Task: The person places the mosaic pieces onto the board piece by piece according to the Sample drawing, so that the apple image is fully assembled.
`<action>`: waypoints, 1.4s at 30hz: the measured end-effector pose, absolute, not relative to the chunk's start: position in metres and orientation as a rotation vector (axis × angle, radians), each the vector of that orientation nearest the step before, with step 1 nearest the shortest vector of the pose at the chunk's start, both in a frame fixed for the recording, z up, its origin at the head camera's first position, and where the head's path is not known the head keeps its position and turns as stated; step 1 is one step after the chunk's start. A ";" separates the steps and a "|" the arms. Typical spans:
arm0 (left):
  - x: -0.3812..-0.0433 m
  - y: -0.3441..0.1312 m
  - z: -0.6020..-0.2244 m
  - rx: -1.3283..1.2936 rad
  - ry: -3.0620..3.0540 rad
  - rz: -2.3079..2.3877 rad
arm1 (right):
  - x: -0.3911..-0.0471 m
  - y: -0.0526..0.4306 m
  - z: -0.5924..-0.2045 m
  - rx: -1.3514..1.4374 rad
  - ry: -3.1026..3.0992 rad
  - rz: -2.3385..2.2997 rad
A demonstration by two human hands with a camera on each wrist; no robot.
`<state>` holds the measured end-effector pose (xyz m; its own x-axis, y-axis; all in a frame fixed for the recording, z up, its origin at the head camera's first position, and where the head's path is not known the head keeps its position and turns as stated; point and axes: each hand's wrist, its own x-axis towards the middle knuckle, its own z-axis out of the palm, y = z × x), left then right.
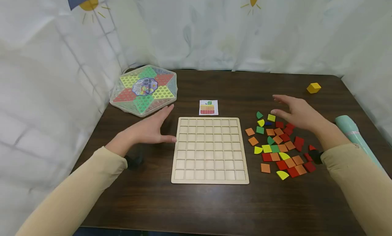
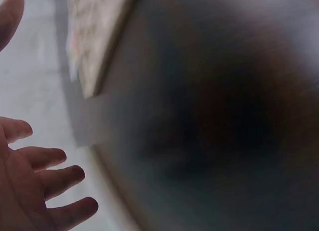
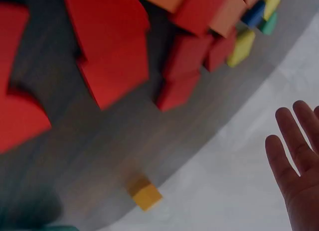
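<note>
A pale wooden grid board point(image 1: 210, 151), divided into rows of square cells with no pieces in them, lies mid-table. To its left is my left hand point(image 1: 150, 128), thumb and fingers spread, the thumb tip at the board's left edge; whether it touches cannot be told. In the left wrist view its fingers point(image 2: 60, 181) are spread and hold nothing. My right hand point(image 1: 298, 111) hovers over the far side of scattered flat pieces, among them an orange square point(image 1: 265, 168), a red piece point(image 3: 119, 71) and a yellow quarter-round point(image 1: 282, 175). Its fingers point(image 3: 291, 136) are extended, holding nothing.
Behind the board lies a small picture card point(image 1: 208, 107) showing a coloured grid pattern. A hexagonal box point(image 1: 145, 89) with a star design sits at the back left. A yellow block point(image 1: 313, 88) stands back right, and a teal cylindrical object point(image 1: 352, 130) lies along the right edge.
</note>
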<state>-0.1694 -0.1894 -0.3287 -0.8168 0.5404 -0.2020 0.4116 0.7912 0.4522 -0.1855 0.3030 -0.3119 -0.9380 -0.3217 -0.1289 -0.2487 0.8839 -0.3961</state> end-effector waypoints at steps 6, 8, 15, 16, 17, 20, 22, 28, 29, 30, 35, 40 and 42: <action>-0.157 -0.188 -0.354 0.685 2.596 0.545 | -0.182 0.299 -0.332 -0.463 2.820 -0.550; -0.154 -0.188 -0.358 0.683 2.593 0.507 | -0.181 0.300 -0.337 -0.474 2.821 -0.540; -0.150 -0.185 -0.365 0.677 2.586 0.416 | -0.182 0.301 -0.351 -0.578 2.842 -0.460; -0.150 -0.185 -0.366 0.680 2.585 0.409 | -0.182 0.301 -0.352 -0.589 2.847 -0.448; -0.150 -0.185 -0.367 0.684 2.583 0.402 | -0.182 0.301 -0.353 -0.601 2.850 -0.439; -0.148 -0.185 -0.368 0.691 2.578 0.390 | -0.183 0.299 -0.356 -0.627 2.856 -0.413; -0.148 -0.185 -0.369 0.695 2.578 0.382 | -0.184 0.297 -0.357 -0.644 2.855 -0.406; -0.147 -0.184 -0.372 0.704 2.574 0.365 | -0.186 0.295 -0.360 -0.653 2.854 -0.400; -0.147 -0.184 -0.372 0.706 2.576 0.361 | -0.186 0.295 -0.360 -0.655 2.854 -0.394; -0.146 -0.184 -0.372 0.708 2.578 0.358 | -0.187 0.295 -0.360 -0.664 2.851 -0.387; -0.145 -0.183 -0.371 0.713 2.584 0.331 | -0.189 0.295 -0.357 -0.665 2.848 -0.378; -0.145 -0.183 -0.371 0.718 2.578 0.320 | -0.191 0.291 -0.347 -0.587 2.835 -0.504; -0.146 -0.183 -0.371 0.717 2.574 0.317 | -0.193 0.284 -0.344 -0.566 2.814 -0.576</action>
<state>-0.1456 -0.1831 -0.3711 -0.7653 0.5354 -0.3573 0.4328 0.8389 0.3300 -0.1931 0.2840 -0.3440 -0.9034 -0.4090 -0.1289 -0.3255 0.8498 -0.4146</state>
